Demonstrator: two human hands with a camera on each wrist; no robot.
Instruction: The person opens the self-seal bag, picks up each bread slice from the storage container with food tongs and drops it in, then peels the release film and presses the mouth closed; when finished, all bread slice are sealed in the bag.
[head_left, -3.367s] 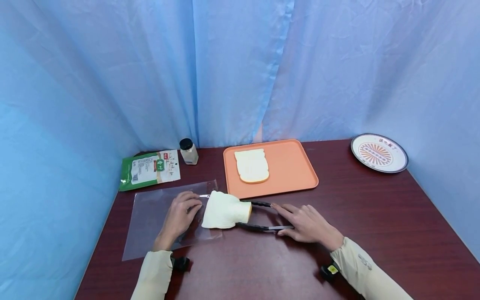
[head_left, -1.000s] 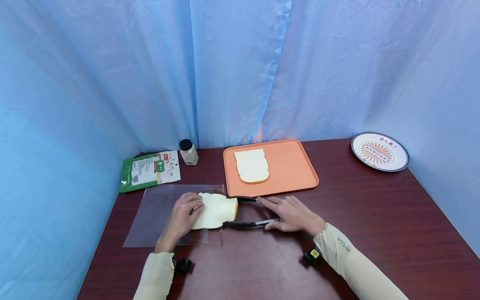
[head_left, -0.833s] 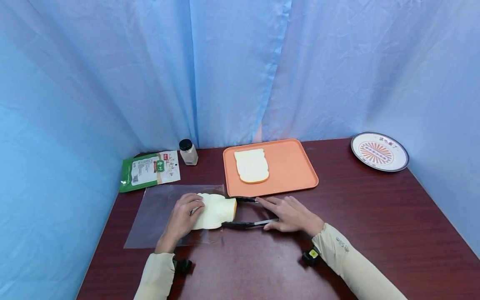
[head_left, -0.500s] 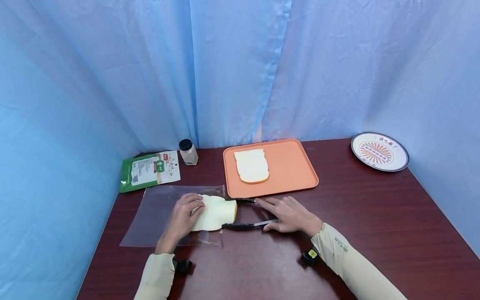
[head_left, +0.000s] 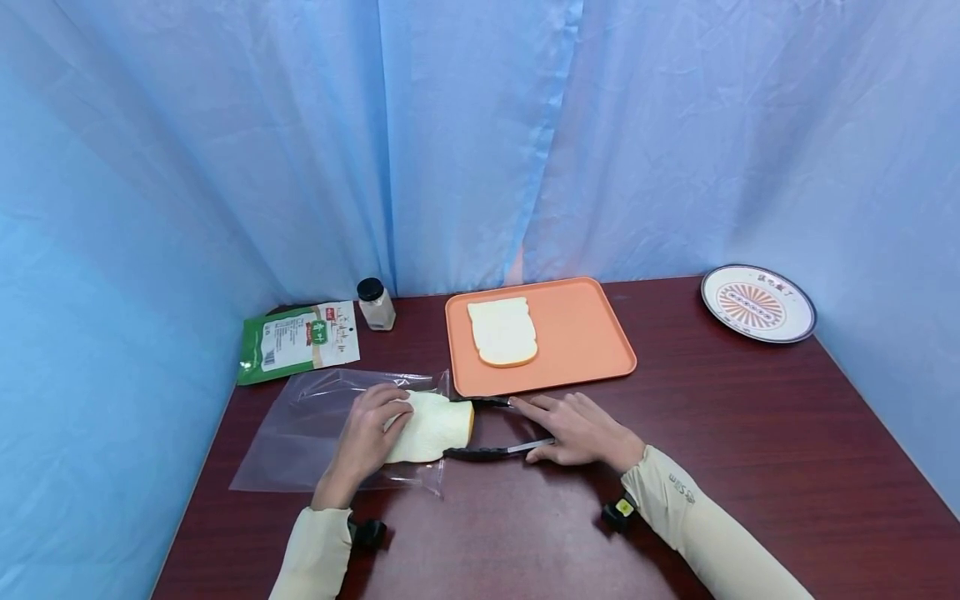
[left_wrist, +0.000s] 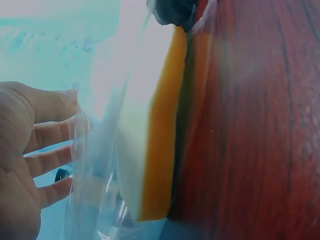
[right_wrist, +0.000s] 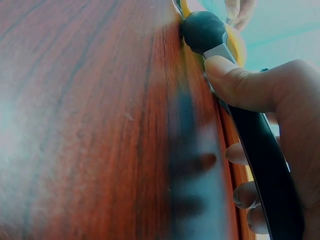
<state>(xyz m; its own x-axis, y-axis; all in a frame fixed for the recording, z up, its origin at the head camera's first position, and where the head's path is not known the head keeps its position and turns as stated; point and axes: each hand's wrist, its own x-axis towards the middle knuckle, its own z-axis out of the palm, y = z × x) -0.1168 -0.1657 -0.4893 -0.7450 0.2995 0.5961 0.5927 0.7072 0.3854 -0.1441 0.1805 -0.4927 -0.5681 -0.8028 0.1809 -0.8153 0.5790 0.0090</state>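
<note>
A slice of bread (head_left: 433, 428) lies at the mouth of a clear plastic bag (head_left: 281, 454), its left part within the film and its right end outside. My left hand (head_left: 369, 433) pinches the bag's film above the slice; in the left wrist view the fingertips meet at the film's edge, beside the bread's orange crust (left_wrist: 161, 135). From the right, my right hand (head_left: 581, 432) grips a pair of tongs (head_left: 483, 453), whose black tips flank the slice's two long sides. In the right wrist view the thumb presses on the tongs' arm (right_wrist: 265, 160).
Behind the hands is an orange tray (head_left: 585, 333) bearing another bread slice (head_left: 502, 332). A green-and-white packet (head_left: 300, 337) and a black-capped jar (head_left: 377, 305) stand at the back left. A patterned plate (head_left: 795, 321) sits at the back right, near the blue curtain (head_left: 480, 150).
Over the earlier frames the bread, tongs and right hand moved left, bringing the slice into the bag. In the last half second the bag's upper film has lifted and creased; both hands barely moved.
</note>
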